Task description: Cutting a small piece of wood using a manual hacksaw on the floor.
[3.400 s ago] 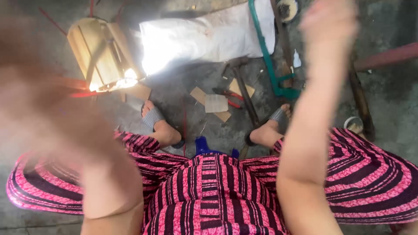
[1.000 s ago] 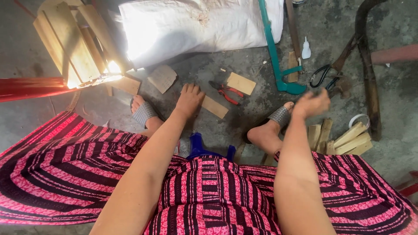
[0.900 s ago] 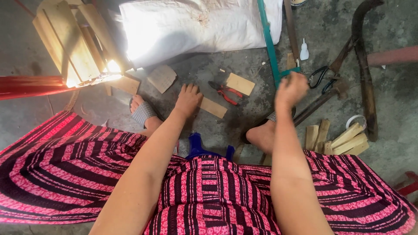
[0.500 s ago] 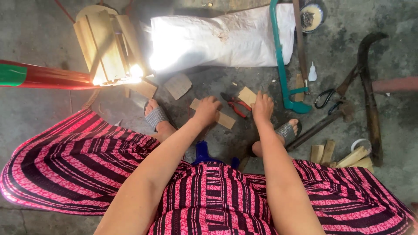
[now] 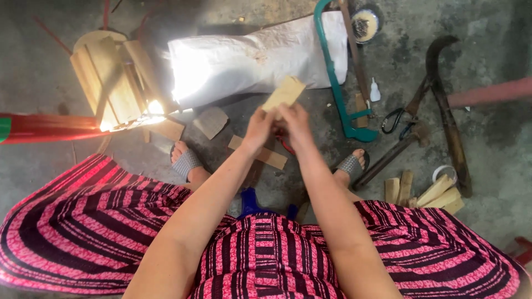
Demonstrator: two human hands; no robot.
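1. Wood is now up off the floor: a pale flat wood piece (image 5: 284,92) sits in both hands, where half a second ago the hands were down among the scraps on the concrete.
2. Left hand (image 5: 259,128) is closed on the piece's lower end; right hand (image 5: 294,120) is closed on it just beside the left, fingers wrapped, so the piece tilts up and away from the body.
3. Taking the white sack (image 5: 257,61) as landmark: the piece hangs in front of its near edge, the green saw (image 5: 336,83) lies at its right end, and the slatted wooden frame (image 5: 113,77) lies at its left.
4. Below the sack, another flat scrap (image 5: 259,151) remains on the floor under the wrists.
5. My reading: picking up is finished and the piece is being held up for handling.
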